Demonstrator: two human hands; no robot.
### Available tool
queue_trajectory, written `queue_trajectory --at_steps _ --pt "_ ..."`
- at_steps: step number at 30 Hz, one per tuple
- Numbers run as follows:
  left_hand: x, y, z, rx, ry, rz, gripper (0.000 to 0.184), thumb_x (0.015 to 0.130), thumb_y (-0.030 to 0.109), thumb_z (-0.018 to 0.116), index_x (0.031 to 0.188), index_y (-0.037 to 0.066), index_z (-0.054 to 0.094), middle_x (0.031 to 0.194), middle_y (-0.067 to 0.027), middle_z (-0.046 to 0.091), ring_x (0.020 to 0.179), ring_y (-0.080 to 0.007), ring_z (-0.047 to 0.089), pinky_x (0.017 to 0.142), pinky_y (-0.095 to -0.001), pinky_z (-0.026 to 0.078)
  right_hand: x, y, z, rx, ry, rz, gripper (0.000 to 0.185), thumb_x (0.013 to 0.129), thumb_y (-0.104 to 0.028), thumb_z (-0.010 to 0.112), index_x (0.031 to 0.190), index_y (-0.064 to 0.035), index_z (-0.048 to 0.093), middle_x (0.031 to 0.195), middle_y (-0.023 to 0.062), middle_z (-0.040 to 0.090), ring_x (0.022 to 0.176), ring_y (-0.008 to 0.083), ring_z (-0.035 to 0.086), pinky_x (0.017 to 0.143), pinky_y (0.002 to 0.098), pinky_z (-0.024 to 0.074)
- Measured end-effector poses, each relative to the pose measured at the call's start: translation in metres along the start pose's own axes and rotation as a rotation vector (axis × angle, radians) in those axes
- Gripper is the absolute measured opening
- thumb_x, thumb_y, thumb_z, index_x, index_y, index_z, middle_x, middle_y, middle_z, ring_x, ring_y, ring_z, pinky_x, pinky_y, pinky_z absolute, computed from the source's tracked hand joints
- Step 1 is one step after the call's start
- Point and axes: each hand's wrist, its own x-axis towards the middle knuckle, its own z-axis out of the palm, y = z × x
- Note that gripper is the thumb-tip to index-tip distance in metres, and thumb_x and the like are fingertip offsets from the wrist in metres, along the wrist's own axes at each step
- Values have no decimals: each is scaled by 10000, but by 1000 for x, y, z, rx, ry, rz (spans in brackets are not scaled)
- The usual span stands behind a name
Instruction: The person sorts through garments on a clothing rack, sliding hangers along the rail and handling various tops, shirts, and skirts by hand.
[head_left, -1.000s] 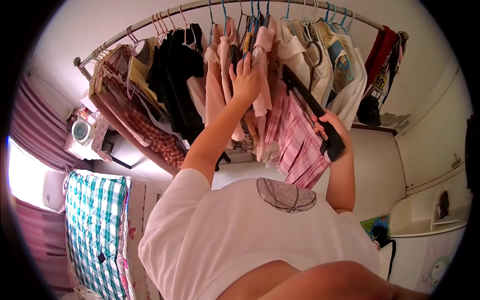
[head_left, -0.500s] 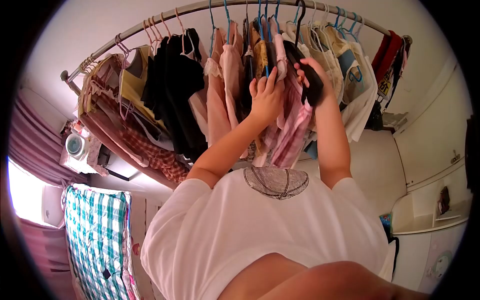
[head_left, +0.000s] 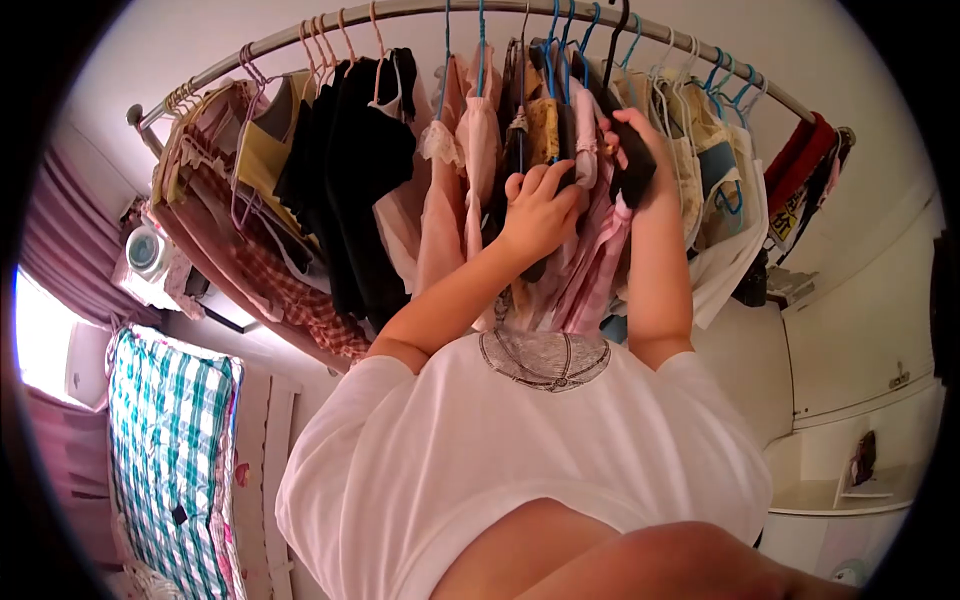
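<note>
A row of clothes hangs from a curved metal rail. My right hand is closed round a wide black hanger, whose hook is up at the rail. A pink striped garment hangs just below it. To the left, my left hand has its fingers bent round the edge of a dark garment, partly hidden by the fingers. Close by are a yellow lace garment and a pale pink garment, each among blue hangers.
Black tops and a red checked garment hang on the left. White clothes and a red cloth hang on the right. A green checked quilt is at lower left, a white cabinet at right.
The view has shifted, so the rail and clothes sit further right. My left hand's fingers have bent more at the dark garment. My right hand keeps hold of the black hanger.
</note>
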Motion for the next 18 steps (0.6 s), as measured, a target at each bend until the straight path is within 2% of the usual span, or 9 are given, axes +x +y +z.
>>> queue_trajectory --at_steps 2,6,9,12,13,16,18 --pt "-3 2 1 -11 -16 -8 169 698 130 617 867 132 627 1177 -55 515 1009 -220 478 815 -373 266 4 -4 2 49 11 64 125 831 -179 553 800 -57 556 708 10 560 592 85 496 560 183 403" --pt "-2 -1 7 -16 -18 -5 165 695 122 620 860 139 625 1164 -51 519 1011 -219 481 808 -378 273 22 1 -6 -61 -5 123 188 823 -244 566 820 -56 566 683 -12 549 580 86 486 548 190 384" --pt "-3 -1 3 -31 -6 -1 149 699 119 621 848 137 617 1150 -47 527 999 -219 491 804 -375 279 18 -1 -2 -130 21 125 210 819 -274 564 830 -64 573 657 -30 536 582 81 480 555 192 366" --pt "-2 -4 2 -44 7 9 137 703 118 622 838 136 607 1139 -44 535 985 -220 500 804 -369 284 37 5 -13 -70 -13 38 184 766 -276 604 782 -94 580 622 -23 518 543 109 472 527 234 390" --pt "-2 -3 2 -35 9 9 135 703 118 622 836 136 604 1135 -44 537 981 -221 503 804 -368 286 50 5 -19 3 -46 118 180 762 -280 611 773 -103 580 644 -21 524 560 114 477 537 241 390" --pt "-2 -3 2 -21 12 17 130 711 118 620 839 136 602 1130 -41 539 979 -220 505 803 -367 289 66 7 -23 -43 -40 143 170 762 -282 616 760 -117 574 661 -26 529 564 123 477 535 255 387" --pt "-2 -4 1 -23 8 16 130 717 114 619 844 137 603 1122 -37 542 980 -219 505 803 -367 291 55 11 -20 -5 -72 179 167 786 -282 585 780 -115 585 683 -16 550 619 124 515 574 261 403"
